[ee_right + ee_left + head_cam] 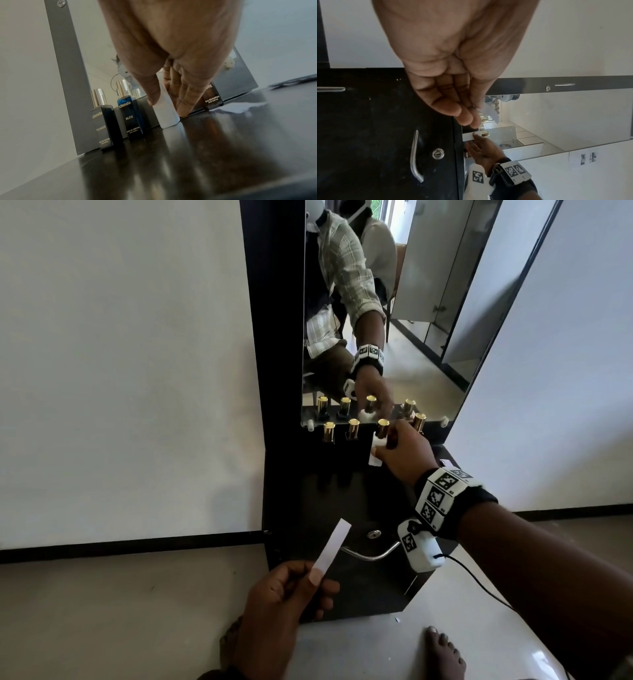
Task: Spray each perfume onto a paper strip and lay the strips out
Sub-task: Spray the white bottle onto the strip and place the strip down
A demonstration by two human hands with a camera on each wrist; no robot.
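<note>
Several perfume bottles with gold caps stand in a row on the black cabinet top (329, 494) before a mirror. My right hand (383, 446) grips the white bottle (376, 455), third from the left; in the right wrist view my thumb and fingers wrap this white bottle (167, 115), which leans slightly with its base at the surface. Left of it stand the black FOUNDER bottle (102, 125) and the blue BLEU bottle (131, 117); a brown bottle (212, 97) stands to its right. My left hand (315, 577) pinches a white paper strip (334, 546) upright, below and in front of the cabinet.
The mirror (428, 302) rises right behind the bottles. More white paper (238, 106) lies on the cabinet top right of the brown bottle. The cabinet door has a metal handle (370, 556) and a lock (374, 533). A bare foot (443, 655) rests on the floor.
</note>
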